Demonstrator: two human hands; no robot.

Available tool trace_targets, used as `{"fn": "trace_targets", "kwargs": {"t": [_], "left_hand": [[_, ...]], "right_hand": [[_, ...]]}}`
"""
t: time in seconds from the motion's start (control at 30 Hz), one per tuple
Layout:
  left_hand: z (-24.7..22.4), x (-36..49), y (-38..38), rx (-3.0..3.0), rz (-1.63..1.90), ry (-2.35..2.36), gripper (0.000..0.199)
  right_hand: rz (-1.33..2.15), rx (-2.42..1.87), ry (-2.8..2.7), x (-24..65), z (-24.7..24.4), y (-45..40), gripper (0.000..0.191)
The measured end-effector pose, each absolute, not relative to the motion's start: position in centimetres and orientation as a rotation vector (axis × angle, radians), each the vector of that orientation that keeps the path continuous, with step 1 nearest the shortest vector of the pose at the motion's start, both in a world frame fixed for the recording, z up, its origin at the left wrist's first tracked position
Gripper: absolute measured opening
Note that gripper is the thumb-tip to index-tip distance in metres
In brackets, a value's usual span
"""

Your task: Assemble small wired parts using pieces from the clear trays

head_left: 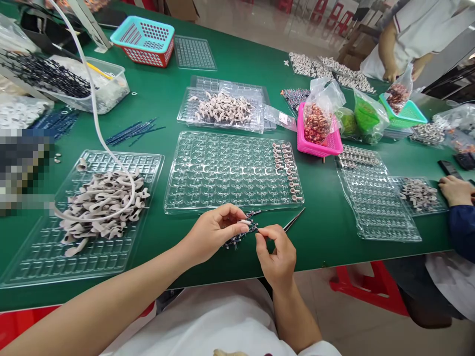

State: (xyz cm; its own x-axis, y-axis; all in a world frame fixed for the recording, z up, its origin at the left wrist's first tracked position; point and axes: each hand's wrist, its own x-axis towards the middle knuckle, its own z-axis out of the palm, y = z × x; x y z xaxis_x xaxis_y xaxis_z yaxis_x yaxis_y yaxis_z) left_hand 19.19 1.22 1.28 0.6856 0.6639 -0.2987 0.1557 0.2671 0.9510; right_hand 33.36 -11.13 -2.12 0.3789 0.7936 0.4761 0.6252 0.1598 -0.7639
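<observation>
Here, the left hand [208, 235] pinches a pale piece [244, 222] over dark parts [233, 241].
The right hand [279, 254] pinches just beside it, on what I cannot tell; tweezers [295, 219] lie behind, a clear tray [226, 170] beyond, and a white cable [95, 106] crosses the grey pile [100, 198].

The left fingers [234, 230] hold a pale piece [244, 222] beside dark-blue pieces [233, 241].

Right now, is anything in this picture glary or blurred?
In the head view, glints streak the clear middle tray; there too, the left hand and right hand look fairly sharp, distant red stools soft; at the head view's left edge, a patch is pixelated.
</observation>
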Motion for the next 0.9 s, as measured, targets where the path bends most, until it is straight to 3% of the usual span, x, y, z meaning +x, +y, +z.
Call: {"fn": "trace_targets", "kwargs": {"t": [0.53,0.9], "left_hand": [[1.02,18.75,1.63,1.827,0.495,0.726,0.013],[0.74,18.83,1.81,1.899,0.536,0.692,0.016]], "right_hand": [[0.108,-1.584,-1.411,33.17,-2.00,-11.04,0.015],[0.120,-1.591,-1.441,33.23,-2.15,-10.96,0.015]]}}
